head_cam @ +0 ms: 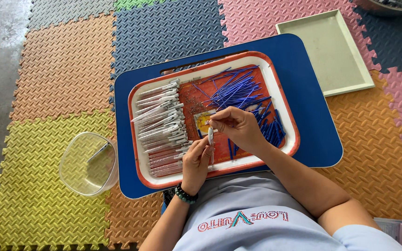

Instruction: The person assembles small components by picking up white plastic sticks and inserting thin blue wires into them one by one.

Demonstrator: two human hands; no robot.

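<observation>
My left hand grips a white pen barrel upright over the tray, fingers closed round its lower end. My right hand pinches something at the barrel's top; what it is I cannot tell. Just left of the hands lies a stack of white barrels; behind and right, a heap of blue refills. The tray sits on a blue board. A clear bowl stands off left on the foam mats, a green tray far right.
</observation>
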